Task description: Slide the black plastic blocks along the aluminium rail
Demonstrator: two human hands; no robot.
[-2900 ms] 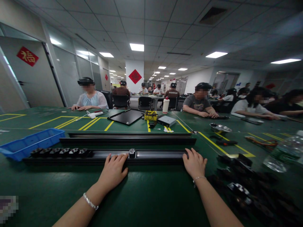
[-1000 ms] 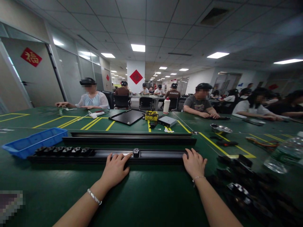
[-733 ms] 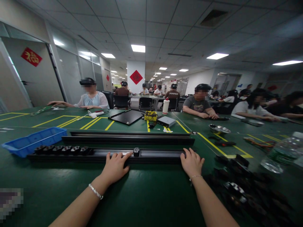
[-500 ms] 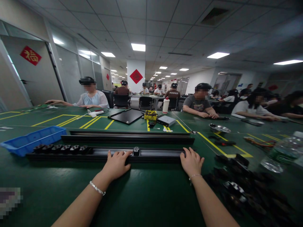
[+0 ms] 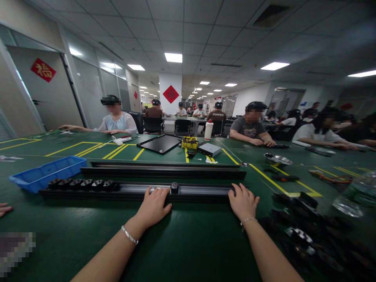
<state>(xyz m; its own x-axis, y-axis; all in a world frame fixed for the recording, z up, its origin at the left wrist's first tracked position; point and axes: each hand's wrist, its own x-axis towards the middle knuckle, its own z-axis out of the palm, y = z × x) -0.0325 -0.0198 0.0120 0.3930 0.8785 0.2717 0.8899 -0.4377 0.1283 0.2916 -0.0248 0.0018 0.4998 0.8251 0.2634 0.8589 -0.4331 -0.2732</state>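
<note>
A long black channel rail (image 5: 202, 190) lies crosswise in front of me. My left hand (image 5: 154, 205) has its fingers curled over the rail near the middle, its thumb in front, just left of a small black block (image 5: 174, 188) seated in the channel. At the rail's right end, my right hand (image 5: 243, 201) bends its fingers over the edge, little finger sticking out. Several similar black blocks (image 5: 86, 184) sit in a row at the rail's left end. A second black rail (image 5: 164, 171) runs parallel behind it.
A blue tray (image 5: 48, 172) stands at the left. Dark parts (image 5: 320, 235) are heaped at the right, near a plastic bottle (image 5: 357, 194) and a metal bowl (image 5: 277, 159). Another person's fingers (image 5: 5, 209) show at the left edge. Co-workers sit across the table.
The view has turned slightly left, so everything appears shifted right. Another person's fingers have come into view at the left edge. My hands keep their places on the rail.
</note>
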